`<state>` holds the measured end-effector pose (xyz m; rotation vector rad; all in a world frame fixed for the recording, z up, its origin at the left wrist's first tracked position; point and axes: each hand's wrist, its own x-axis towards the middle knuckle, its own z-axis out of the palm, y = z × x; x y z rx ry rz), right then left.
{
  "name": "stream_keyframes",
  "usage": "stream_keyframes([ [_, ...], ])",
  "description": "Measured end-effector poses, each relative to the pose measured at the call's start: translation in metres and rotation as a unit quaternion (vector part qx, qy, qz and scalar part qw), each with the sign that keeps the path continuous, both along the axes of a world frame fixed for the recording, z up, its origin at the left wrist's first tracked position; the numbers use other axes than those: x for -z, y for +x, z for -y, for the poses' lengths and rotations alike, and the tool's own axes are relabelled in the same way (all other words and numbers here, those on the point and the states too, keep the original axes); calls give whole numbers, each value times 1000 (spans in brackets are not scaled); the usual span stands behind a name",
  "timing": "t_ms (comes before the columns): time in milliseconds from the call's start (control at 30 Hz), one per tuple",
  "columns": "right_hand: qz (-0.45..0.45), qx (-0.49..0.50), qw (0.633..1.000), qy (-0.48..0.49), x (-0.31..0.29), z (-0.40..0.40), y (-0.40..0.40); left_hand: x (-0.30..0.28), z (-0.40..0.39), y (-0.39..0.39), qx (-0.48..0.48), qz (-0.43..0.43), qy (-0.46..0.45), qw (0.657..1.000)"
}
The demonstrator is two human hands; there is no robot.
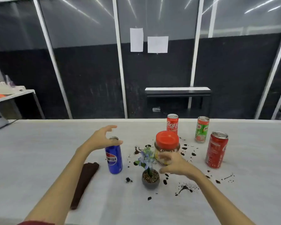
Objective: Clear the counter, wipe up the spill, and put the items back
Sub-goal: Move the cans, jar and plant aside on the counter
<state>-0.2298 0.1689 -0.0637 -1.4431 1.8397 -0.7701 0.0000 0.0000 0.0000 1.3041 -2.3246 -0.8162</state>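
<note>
A blue Pepsi can [114, 157] stands upright left of centre on the white counter [39, 156]. My left hand [102, 138] hovers at its top with fingers spread and curved, the thumb near the rim, not closed round it. A jar with a red lid [167, 143] stands at the centre. My right hand [175, 164], blurred, lies against its lower front with loose fingers. A small potted blue flower [150, 177] stands in front. Dark spill splotches [185, 188] dot the counter around them. A folded brown cloth [84, 181] lies at the left.
A Coca-Cola can [172, 123] stands behind the jar, a green can [201, 129] to its right and a larger red can [216, 149] at the right. A dark glass partition rises behind the counter's far edge.
</note>
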Motion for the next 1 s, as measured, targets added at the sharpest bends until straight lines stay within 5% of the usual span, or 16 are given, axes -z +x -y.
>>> stream_keyframes([
  [133, 20, 1, 999, 36, 35, -5, 8, 19, 3, 7, 7, -53, 40, 998],
  [467, 64, 31, 996, -49, 61, 4, 15, 36, 3, 10, -36, -151, 15, 988],
  [1000, 118, 48, 978, -163, 38, 91, 53, 8, 24, 54, -99, -175, -8, 980],
])
